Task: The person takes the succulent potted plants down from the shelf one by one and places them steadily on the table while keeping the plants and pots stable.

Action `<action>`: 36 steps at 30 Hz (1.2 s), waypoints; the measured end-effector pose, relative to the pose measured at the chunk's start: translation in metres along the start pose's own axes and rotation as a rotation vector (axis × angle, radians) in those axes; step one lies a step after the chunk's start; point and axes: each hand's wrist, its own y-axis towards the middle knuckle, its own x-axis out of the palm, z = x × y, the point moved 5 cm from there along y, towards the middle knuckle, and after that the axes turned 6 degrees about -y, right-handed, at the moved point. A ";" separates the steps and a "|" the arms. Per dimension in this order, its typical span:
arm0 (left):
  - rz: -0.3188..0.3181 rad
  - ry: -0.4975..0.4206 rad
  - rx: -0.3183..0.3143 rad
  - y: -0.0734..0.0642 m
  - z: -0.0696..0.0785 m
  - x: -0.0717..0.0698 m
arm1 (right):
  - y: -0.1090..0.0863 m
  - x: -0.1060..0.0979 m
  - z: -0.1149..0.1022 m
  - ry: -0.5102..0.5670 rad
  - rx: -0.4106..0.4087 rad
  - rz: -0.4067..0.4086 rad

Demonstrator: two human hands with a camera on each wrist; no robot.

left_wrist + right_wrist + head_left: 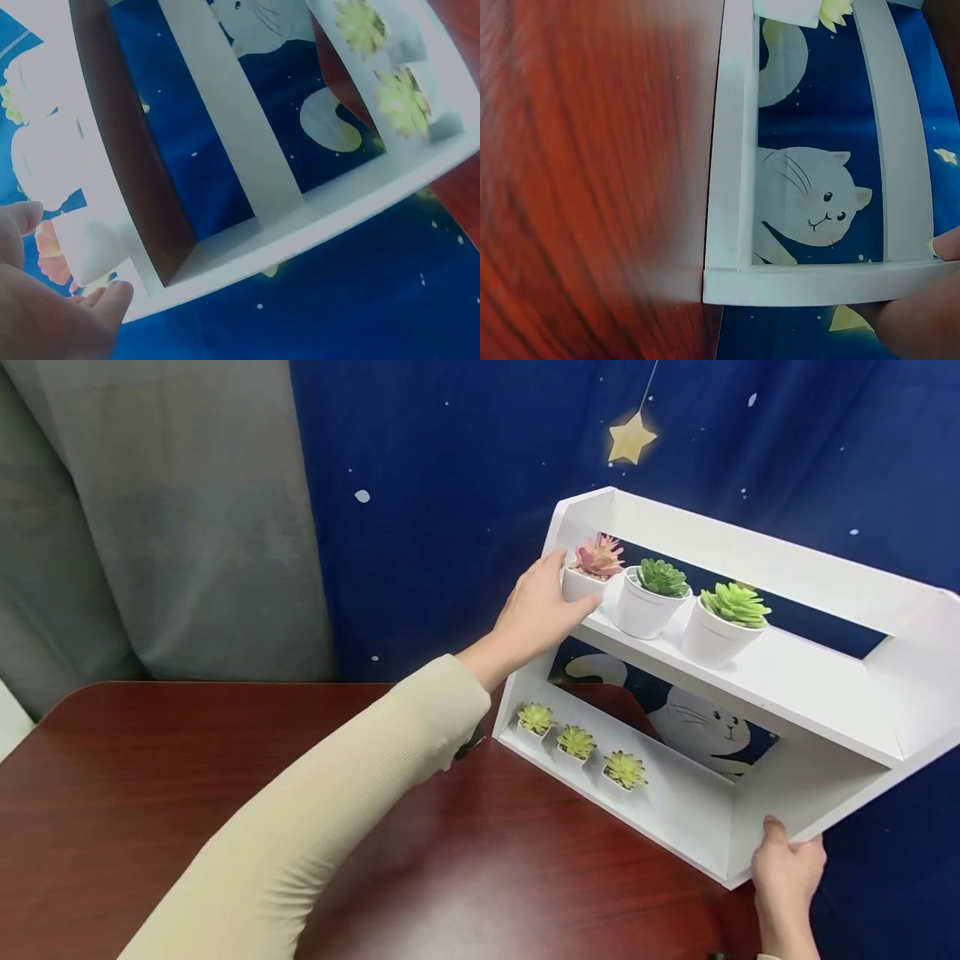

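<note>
My left hand (542, 607) reaches to the left end of the upper board of a white two-tier shelf (817, 693). Its thumb and fingers hold a white pot with a pink succulent (597, 558); that square pot (91, 244) also shows between them in the left wrist view. Beside it stand a pot with a dark green succulent (651, 602) and one with a bright green succulent (726, 625). At the shelf's lower right, my right hand (789, 868) grips the side panel, thumb on the inner face. Its other fingers are mostly hidden.
Several small yellow-green succulents, including one near the middle (576, 743), line the bottom board's left part. The shelf stands on a reddish-brown table (420, 868). Behind it hangs a blue curtain (450, 510) with a cat picture, and a star ornament (632, 439) dangles above.
</note>
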 end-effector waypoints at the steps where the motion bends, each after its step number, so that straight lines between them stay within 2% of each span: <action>1: 0.003 -0.008 -0.019 0.003 0.000 0.002 | 0.000 0.001 0.000 0.015 0.001 0.001; 5: 0.015 -0.025 -0.073 0.010 -0.001 0.009 | 0.000 0.005 0.000 0.033 -0.020 0.009; 17: 0.068 -0.003 -0.128 0.020 -0.008 0.014 | -0.005 0.011 0.000 0.048 -0.015 0.012; 26: 0.104 -0.095 -0.084 0.017 -0.013 0.007 | -0.005 0.012 -0.001 0.023 -0.047 0.015; 34: 0.138 -0.156 0.020 0.005 -0.012 -0.007 | -0.003 0.002 -0.003 0.043 -0.050 0.053; 36: 0.151 -0.161 0.027 0.000 -0.013 -0.012 | -0.002 0.000 -0.003 0.059 -0.044 0.058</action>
